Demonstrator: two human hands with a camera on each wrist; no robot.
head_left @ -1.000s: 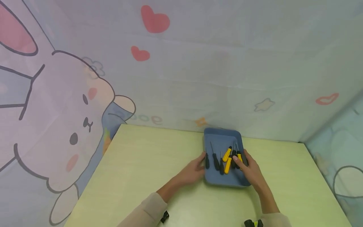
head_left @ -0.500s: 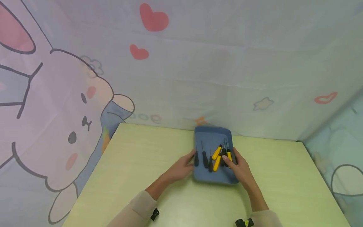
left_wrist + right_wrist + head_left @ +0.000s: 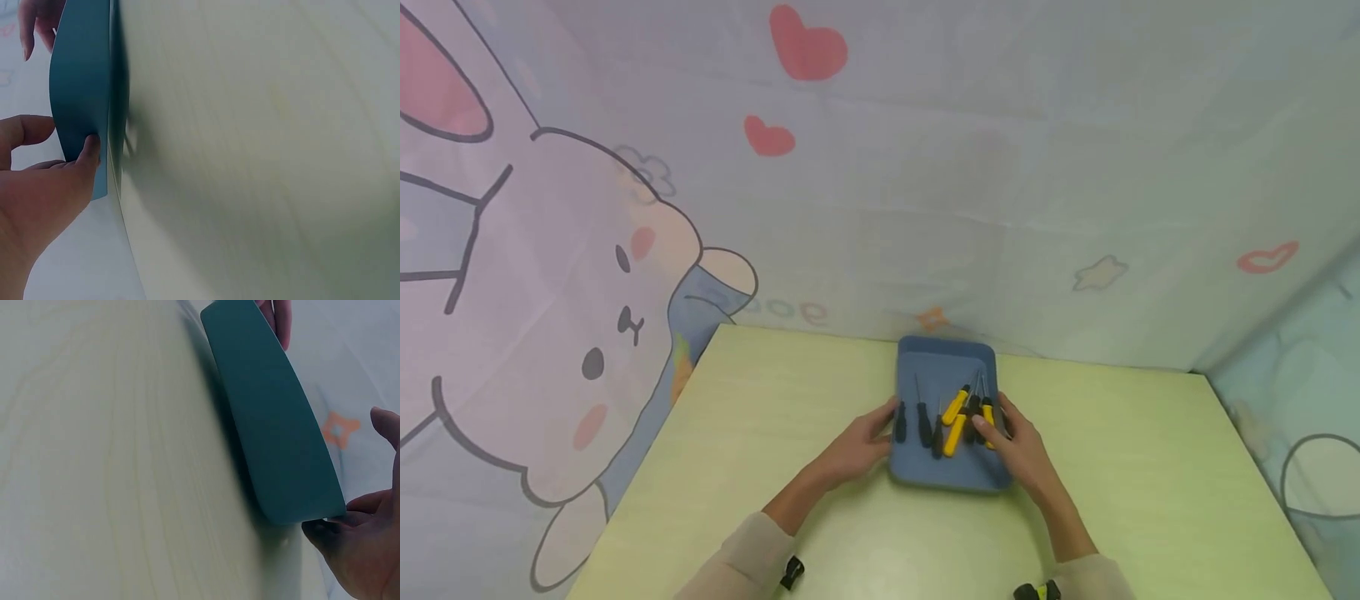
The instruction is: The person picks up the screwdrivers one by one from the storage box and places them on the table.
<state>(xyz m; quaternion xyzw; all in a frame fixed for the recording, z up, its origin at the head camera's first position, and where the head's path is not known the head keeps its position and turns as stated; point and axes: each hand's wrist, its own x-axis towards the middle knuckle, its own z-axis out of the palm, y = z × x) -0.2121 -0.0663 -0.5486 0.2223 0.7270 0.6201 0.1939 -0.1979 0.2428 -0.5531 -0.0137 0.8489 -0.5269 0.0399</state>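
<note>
A blue-grey rectangular tray [image 3: 929, 475] is held between both hands near the back of the table. My left hand [image 3: 855, 450] grips its left wall, thumb at the rim and fingers against the outside. On the right wall, my right hand [image 3: 1025, 454] grips with the thumb over the rim and fingers outside. Several screwdrivers lie in the tray, among them a yellow-handled screwdriver [image 3: 955, 433] and a black-handled screwdriver [image 3: 924, 427]. Both wrist views show the tray's plain outer wall [image 3: 81, 81] with a dark shadow along its base; whether it touches the table I cannot tell.
The pale yellow-green table [image 3: 760, 400] extends to both sides and in front of the tray. A printed cloth backdrop [image 3: 925, 167] with hearts and a rabbit stands right behind the table's back edge. Another cloth wall [image 3: 1315, 417] rises on the right.
Both hands have moved left together with the tray, from right of the table's middle towards its centre. The screwdrivers have travelled with it. The grips look the same.
</note>
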